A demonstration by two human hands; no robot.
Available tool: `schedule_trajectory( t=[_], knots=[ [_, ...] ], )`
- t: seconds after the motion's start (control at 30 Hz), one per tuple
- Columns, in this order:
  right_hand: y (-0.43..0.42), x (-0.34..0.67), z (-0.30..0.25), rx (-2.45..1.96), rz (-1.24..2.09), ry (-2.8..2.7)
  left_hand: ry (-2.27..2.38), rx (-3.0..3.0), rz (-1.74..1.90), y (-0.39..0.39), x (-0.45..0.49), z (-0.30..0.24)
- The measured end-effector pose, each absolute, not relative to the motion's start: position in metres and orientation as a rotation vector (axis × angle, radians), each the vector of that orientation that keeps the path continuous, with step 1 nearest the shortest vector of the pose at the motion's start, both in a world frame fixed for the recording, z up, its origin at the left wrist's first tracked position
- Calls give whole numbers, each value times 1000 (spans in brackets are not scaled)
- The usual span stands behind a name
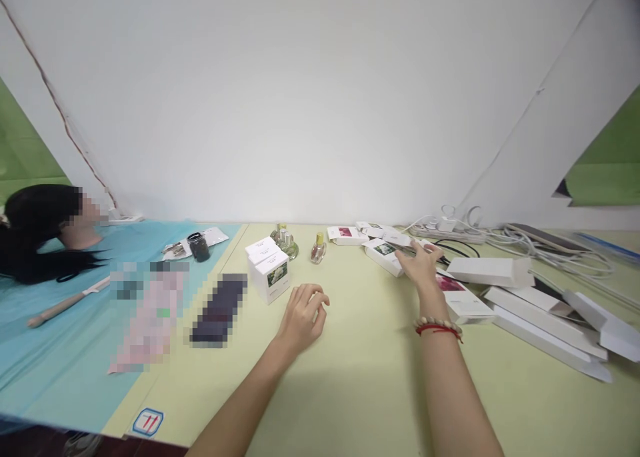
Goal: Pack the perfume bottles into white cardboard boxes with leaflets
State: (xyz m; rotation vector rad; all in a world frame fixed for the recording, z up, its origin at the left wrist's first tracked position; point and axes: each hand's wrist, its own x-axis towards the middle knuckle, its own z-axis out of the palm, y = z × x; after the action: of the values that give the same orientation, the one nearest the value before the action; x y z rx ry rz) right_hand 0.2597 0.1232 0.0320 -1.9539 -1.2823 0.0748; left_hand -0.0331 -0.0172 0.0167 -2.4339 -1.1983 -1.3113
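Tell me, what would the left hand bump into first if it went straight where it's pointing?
Probably the small yellow-topped bottle, standing beyond the left hand. Depth is hard to judge here, so the hand might just slip past beside it.

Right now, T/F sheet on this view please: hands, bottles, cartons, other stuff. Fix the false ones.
1. The left hand is beside the upright white cartons. True.
2. The beaded bracelet is on the left wrist. False: it is on the right wrist.
3. One yellow-capped glass bottle stands apart from the bottle cluster. True.
4. The long-haired mannequin head is at the picture's right edge. False: it is at the left edge.
5. The right hand is by flower-print cartons lying down. True.
6. The dark jar is on the yellow-green side. False: it is on the blue side.
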Motion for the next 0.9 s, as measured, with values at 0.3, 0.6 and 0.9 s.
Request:
schedule_trajectory(
  t=[0.3,0.6,0.9],
  knots=[
    [129,267,18,-1956,130,-1354,-1211,-2443,-1299,-14,-33,13],
    [112,256,74,-1781,54,-1393,-1208,-2484,-1265,-13,-31,11],
    [38,188,155,-1656,625,-2012,-1351,-2466,-1388,-17,-27,13]
  ],
)
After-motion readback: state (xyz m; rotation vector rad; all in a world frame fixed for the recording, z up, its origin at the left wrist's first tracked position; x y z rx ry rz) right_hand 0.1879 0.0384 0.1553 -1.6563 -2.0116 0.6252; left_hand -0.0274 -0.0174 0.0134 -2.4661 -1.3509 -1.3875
